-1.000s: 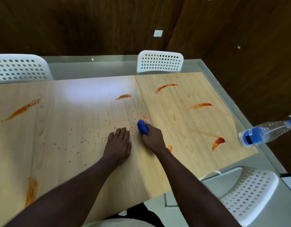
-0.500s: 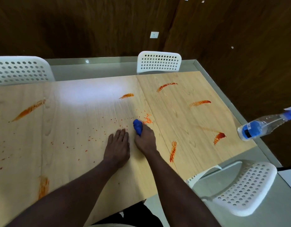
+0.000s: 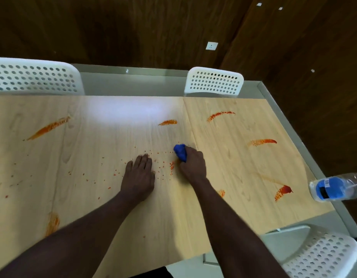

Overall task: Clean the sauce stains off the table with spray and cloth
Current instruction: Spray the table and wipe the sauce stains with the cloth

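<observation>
At the far left a white chair [image 3: 33, 77] with a holed back stands behind the table [image 3: 105, 207], a pale wooden top of two boards that meet at a seam. On the left board a long orange streak [image 3: 47, 128] of sauce slants up to the right, and near the front edge sits a fainter rubbed smear [image 3: 52, 222]. Small red-orange specks [image 3: 105, 174] are scattered over the middle of this board. Among them the left hand [image 3: 139, 175] lies flat on the wood, fingers straight and together, holding nothing. Just to its right the right hand [image 3: 193, 164] is curled round a bunched blue cloth [image 3: 180, 152], which pokes out past the fingers and presses on the table just left of the seam. A short dash [image 3: 168, 122] of sauce lies farther back. The right board carries a curved mark [image 3: 219, 115], a dry-looking stroke [image 3: 261, 141] and a darker red blot [image 3: 283, 192] near the right edge. Just past that edge, a clear bottle [image 3: 334, 187] with a blue label shows tilted, its top out of view.
</observation>
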